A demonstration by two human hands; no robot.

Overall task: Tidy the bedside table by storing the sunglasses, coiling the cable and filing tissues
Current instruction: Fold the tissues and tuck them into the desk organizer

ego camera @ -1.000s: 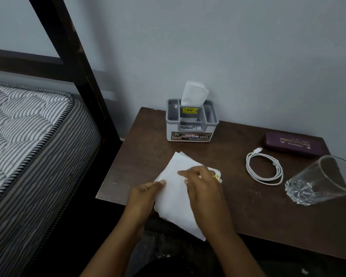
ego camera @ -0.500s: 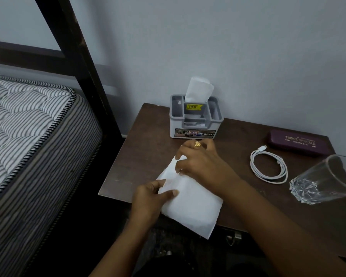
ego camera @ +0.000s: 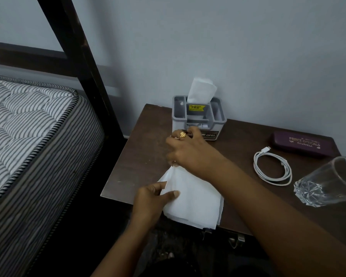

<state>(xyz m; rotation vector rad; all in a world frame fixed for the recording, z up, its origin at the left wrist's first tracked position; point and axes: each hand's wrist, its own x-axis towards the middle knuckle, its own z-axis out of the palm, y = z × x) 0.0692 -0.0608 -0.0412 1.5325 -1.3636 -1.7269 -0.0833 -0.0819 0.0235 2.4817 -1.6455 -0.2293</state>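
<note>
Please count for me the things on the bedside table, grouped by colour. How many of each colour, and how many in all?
White: 3 (standing tissue, flat tissue, cable)
Grey: 1 (holder)
Purple: 1 (glasses case)
Clear: 1 (glass)
Total: 6

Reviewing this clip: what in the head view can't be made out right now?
All in the head view:
The closed purple glasses case hides whether sunglasses are inside.
The right hand covers the far corner of the white tissue sheet; the left hand covers its left edge.
The right hand's fingers hide part of the front label of the grey plastic organiser.
The frame's right edge cuts off the rim of the clear glass tumbler.
</note>
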